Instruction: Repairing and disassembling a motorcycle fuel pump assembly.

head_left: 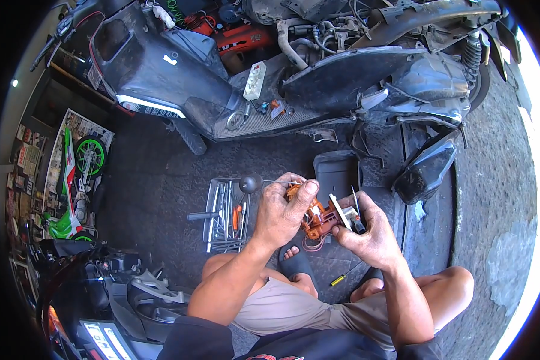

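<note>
Above my lap I hold an orange-brown plastic fuel pump assembly (323, 222) between both hands. My left hand (282, 210) grips its upper left end, thumb pressed on top and the other fingers mostly hidden behind. From that end a thin wire arm runs left to a round black float (251, 183). My right hand (372, 231) is closed around the other end, next to the white flange (340, 211), with the thumb on the brown body. A thin pale spout stands up by the right fingers. Thin looped wires (313, 245) hang below the assembly.
A tray of tools (225, 225), with several wrenches and screwdrivers, lies left of my hands. A black bin (336, 171) stands just beyond them. A yellow-handled screwdriver (338, 280) lies near my feet. The partly stripped scooter (354, 78) spans the far side; another motorcycle (120, 288) is near left.
</note>
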Demonstrator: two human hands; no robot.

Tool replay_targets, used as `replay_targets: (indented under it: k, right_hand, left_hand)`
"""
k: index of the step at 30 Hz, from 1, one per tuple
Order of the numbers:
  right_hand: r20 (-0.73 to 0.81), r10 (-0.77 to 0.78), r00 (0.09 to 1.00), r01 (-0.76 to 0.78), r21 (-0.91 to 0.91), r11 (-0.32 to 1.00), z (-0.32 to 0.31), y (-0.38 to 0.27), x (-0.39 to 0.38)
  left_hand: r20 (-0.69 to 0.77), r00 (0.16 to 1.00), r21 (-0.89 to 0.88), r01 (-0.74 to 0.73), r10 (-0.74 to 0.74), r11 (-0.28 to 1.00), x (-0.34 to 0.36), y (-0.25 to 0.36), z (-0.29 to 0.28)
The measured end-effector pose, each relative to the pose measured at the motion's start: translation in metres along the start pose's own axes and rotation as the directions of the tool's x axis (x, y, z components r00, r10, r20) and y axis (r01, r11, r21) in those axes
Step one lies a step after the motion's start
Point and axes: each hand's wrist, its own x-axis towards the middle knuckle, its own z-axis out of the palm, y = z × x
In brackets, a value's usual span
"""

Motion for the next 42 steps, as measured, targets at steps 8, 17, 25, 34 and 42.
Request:
replay_targets:
  k: [8, 17, 25, 34, 42]
  right_hand:
    - [0.014, 0.001, 1.000, -0.001, -0.024, 1.000, -0.008, 0.004, -0.001]
    - [0.289, 0.276, 0.917, -0.396, 0.568, 0.721, -0.005, 0.019, 0.000]
    - [0.283, 0.259, 0.923, -0.381, 0.600, 0.704, 0.004, 0.013, -0.002]
    - [0.000, 0.178, 0.984, -0.136, 0.646, 0.751, -0.005, 0.018, -0.008]
    - [0.028, 0.162, 0.986, -0.138, 0.677, 0.723, -0.007, 0.020, -0.007]
  left_hand:
    - [0.043, 0.999, 0.082, 0.021, -0.024, 0.996, 0.002, 0.003, -0.002]
    - [0.195, 0.981, -0.262, 0.064, -0.012, 0.963, -0.002, -0.005, 0.005]
    - [0.095, 0.995, -0.326, 0.054, -0.024, 0.944, -0.006, -0.002, 0.001]
    - [0.048, 0.989, -0.145, -0.129, 0.137, 0.981, -0.037, -0.003, 0.003]
    - [0.145, 0.957, -0.065, -0.246, 0.253, 0.967, -0.033, 0.008, 0.006]
